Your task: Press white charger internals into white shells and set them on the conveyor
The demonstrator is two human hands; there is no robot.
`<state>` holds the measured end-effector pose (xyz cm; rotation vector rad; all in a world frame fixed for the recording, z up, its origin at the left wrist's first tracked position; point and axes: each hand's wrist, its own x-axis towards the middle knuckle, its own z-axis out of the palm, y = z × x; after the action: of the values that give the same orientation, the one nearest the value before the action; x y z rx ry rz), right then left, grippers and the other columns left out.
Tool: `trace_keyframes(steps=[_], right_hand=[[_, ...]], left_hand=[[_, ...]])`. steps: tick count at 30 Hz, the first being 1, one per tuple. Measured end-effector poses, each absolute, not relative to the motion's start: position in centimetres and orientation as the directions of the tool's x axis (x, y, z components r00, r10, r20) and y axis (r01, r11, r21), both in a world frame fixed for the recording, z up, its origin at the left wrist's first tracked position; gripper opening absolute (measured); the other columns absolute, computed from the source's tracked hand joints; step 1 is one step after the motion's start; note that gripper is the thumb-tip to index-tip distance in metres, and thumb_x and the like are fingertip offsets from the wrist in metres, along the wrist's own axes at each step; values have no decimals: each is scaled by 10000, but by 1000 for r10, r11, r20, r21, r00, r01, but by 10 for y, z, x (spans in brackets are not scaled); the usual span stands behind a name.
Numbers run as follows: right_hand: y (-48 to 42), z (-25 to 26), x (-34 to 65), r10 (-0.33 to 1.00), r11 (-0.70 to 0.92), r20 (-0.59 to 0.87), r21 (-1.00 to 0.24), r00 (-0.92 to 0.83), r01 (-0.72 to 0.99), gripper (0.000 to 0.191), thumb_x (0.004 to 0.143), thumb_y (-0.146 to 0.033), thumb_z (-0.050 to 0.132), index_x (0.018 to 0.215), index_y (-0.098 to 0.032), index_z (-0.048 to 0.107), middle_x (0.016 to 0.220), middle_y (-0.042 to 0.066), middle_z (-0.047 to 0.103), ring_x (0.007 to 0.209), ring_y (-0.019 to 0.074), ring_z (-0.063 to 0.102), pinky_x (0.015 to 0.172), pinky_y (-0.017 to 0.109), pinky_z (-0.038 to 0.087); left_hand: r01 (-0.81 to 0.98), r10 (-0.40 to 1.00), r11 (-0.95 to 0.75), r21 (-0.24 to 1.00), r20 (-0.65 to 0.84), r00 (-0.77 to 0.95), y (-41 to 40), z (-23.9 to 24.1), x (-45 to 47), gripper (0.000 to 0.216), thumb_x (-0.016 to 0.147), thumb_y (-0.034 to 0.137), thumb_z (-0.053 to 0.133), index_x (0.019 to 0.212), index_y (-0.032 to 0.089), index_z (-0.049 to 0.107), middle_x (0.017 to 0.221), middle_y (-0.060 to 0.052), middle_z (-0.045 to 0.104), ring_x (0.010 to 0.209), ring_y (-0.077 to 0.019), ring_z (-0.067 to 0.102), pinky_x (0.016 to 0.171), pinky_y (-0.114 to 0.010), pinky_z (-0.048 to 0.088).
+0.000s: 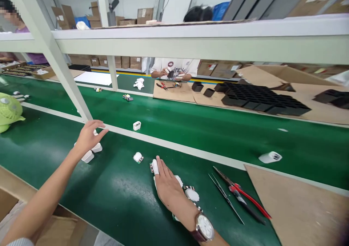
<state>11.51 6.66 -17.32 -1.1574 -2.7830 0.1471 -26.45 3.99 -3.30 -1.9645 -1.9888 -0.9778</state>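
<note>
My left hand (91, 137) reaches over a small group of white plastic housings (87, 157) on the green work surface, thumb and fingers apart. It partly hides them, and I see no housing gripped. My right hand (169, 187) lies palm down with its fingers stretched out, over several small white-topped circuit assemblies (192, 194). A white covering (155, 166) shows on one of its digits. What lies beneath the palm is hidden. A single white-topped circuit assembly (138, 157) sits between my hands.
Tweezers (226, 198) and red-handled pliers (241, 197) lie right of my right hand, beside a brown board (302, 206). White housings (136, 125) stand on the green belt (191, 129). A slanted post (65, 67) rises near my left hand. Across, a person (174, 69) handles parts near black trays (261, 96).
</note>
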Motion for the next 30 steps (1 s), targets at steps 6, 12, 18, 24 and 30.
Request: trace_keyframes(steps=[6,12,18,24,30], right_hand=[[70,-148,127,638,770,271,-236,-721,593,479,1041,-208,435,1503,-86,468,1543,251,504,1424,352,515,1130,531,517],[72,-130,114,658,751,316,-212,-683,625,281,945,-35,476,1133,-135,660,1132,172,688,1063,315,662,922,497,614],[56,-109,121,693,719,383,-314,-611,620,300,980,-164,559,1279,-173,585,1106,118,666,995,267,686,879,435,624],[31,-98,156,733,659,378,-601,-566,452,442,1028,-272,577,1461,-285,494,1217,96,616,918,203,713,819,367,644],[19,-98,140,751,570,328,-760,-573,311,482,993,-194,595,1452,-322,524,1290,88,553,1096,209,679,917,377,651]], left_hand=[[997,877,-83,-1,476,73,-32,-66,-294,310,965,505,642,951,232,790,1175,-160,687,1160,-399,598,941,-566,526],[916,877,-306,259,451,165,-8,-81,-239,187,1001,294,598,871,214,706,1195,-96,727,1071,-276,671,942,-449,555],[713,861,-507,484,325,392,4,-102,-128,142,997,283,618,877,210,598,1081,-75,710,1036,-239,672,890,-373,570],[641,941,-313,701,138,309,-5,-109,-135,897,655,583,937,1383,271,515,1374,-118,577,1128,-301,636,910,-433,582],[563,949,-205,801,22,315,-8,-127,-136,576,895,344,784,1421,302,551,1268,-84,614,985,-226,661,920,-409,574]])
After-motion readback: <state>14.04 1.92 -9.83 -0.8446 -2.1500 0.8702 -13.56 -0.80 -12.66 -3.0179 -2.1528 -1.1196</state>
